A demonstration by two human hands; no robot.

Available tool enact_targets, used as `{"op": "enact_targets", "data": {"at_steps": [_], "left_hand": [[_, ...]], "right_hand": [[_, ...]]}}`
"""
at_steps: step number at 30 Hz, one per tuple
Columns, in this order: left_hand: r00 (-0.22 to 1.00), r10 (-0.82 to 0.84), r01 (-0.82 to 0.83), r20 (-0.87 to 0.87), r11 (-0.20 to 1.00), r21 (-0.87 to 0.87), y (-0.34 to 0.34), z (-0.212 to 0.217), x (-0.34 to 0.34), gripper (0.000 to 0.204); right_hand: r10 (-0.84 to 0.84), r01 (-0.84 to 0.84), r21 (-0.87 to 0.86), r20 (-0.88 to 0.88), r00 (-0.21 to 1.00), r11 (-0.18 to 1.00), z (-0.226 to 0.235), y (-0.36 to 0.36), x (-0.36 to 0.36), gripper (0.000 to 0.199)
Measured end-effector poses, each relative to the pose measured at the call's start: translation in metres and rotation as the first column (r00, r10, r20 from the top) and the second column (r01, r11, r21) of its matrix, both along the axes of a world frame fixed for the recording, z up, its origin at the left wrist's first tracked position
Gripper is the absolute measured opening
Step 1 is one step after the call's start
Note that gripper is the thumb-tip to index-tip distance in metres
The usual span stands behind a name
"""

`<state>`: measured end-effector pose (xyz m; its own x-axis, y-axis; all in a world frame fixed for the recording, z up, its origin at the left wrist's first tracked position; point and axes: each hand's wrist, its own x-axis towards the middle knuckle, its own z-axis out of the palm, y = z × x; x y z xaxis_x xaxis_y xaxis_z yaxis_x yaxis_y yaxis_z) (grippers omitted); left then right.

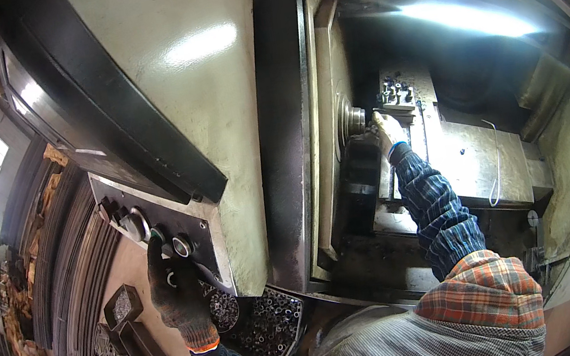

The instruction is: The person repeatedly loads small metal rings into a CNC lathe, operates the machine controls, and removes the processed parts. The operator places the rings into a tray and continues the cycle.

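Chuck (354, 120) of the lathe sits deep inside the open machine housing, a round steel face on the left wall of the work chamber, lit from above by a bright lamp (467, 18). Right hand (389, 131), in a pale work glove, reaches up to it, fingers gathered at the front of the chuck; whether they pinch a part there I cannot tell, since the spot is small and shadowed. Just right of that hand stands the tool block (398, 96) on a grey metal slide (478, 160), with a thin white cord (495, 161) hanging over it. Left hand (178, 290), in a dark glove with an orange cuff, is outside the housing at the control panel (159, 222), its forefinger stretched up and touching a green button (156, 235), the other fingers curled loosely. Round knobs (133, 223) sit beside that button. Below the panel lie dark trays (267, 328) filled with small metal rings, and further left more bins (124, 307) of small parts on the floor
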<state>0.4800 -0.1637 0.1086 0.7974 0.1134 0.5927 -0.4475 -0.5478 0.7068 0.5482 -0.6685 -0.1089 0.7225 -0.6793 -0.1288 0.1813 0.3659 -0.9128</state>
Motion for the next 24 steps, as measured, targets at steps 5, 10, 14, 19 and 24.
{"op": "enact_targets", "data": {"at_steps": [5, 10, 14, 19, 24], "left_hand": [[1.000, 0.006, -0.006, 0.006, 0.999, -0.046, -0.001, -0.002, -0.002, 0.049], [0.999, -0.012, 0.012, -0.045, 1.000, 0.016, 0.005, 0.002, -0.004, 0.049], [0.997, 0.020, -0.017, -0.072, 0.999, 0.039, 0.007, -0.001, -0.002, 0.049], [0.994, -0.058, 0.055, -0.090, 0.998, -0.041, 0.010, -0.004, -0.001, 0.048], [0.988, -0.105, 0.112, -0.112, 0.992, 0.062, 0.017, 0.006, 0.000, 0.048]], "right_hand": [[-0.052, 0.030, -0.210, -0.099, 0.994, 0.977, 0.014, 0.010, -0.002, 0.042], [0.007, -0.009, -0.041, -0.057, 0.998, 0.999, 0.011, 0.017, -0.001, 0.031], [0.017, -0.068, -0.416, -0.124, 0.992, 0.907, 0.020, 0.023, -0.015, 0.032], [0.293, -0.375, -0.249, -0.310, 0.904, 0.893, 0.046, 0.028, -0.033, 0.041], [0.116, -0.354, -0.552, -0.419, 0.900, 0.755, 0.037, 0.029, -0.024, 0.043]]}}
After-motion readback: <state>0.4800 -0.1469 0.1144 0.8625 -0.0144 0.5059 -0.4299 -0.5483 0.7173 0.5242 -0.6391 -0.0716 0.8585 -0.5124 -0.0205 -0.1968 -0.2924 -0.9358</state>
